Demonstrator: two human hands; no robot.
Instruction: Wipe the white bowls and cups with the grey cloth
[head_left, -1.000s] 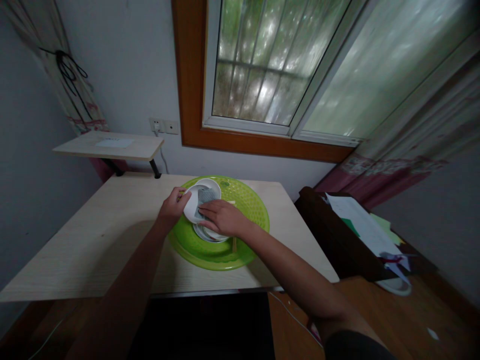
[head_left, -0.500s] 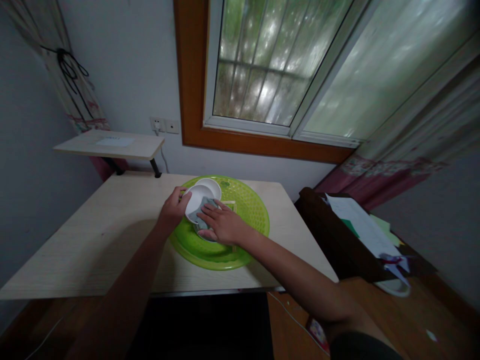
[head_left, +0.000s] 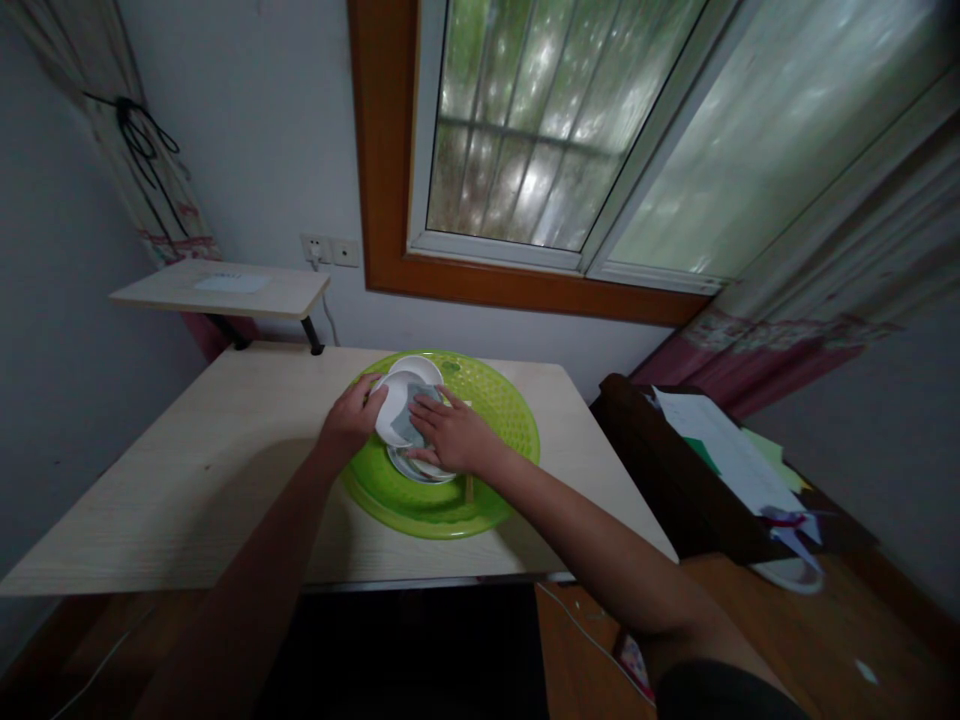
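While the bowl [head_left: 389, 408] tilts over the green tray [head_left: 504, 430], its hollow turned up towards the camera, the left hand [head_left: 354, 415] holds it by the near-left rim, thumb on top and fingers curled round the edge. A grey cloth [head_left: 405, 424] covers part of its inside, and the right hand [head_left: 450, 430] lies spread over that cloth, fingers nearly straight; whether they pinch any of it I cannot tell. Since only 1 of the 2 hands grips the rim, a hard push from the other side could twist the bowl out of that hold, and a loose cloth could slip or bunch. Just behind sits a back bowl [head_left: 418, 366]; nearer the person, dishes [head_left: 409, 468] lie partly hidden under the right hand, so a dropped or swinging bowl might knock or chip against either. A pale stick [head_left: 470, 490] lies beside the dishes, where the right wrist could nudge it. The tray rests on the table [head_left: 247, 480], well in from its front edge.
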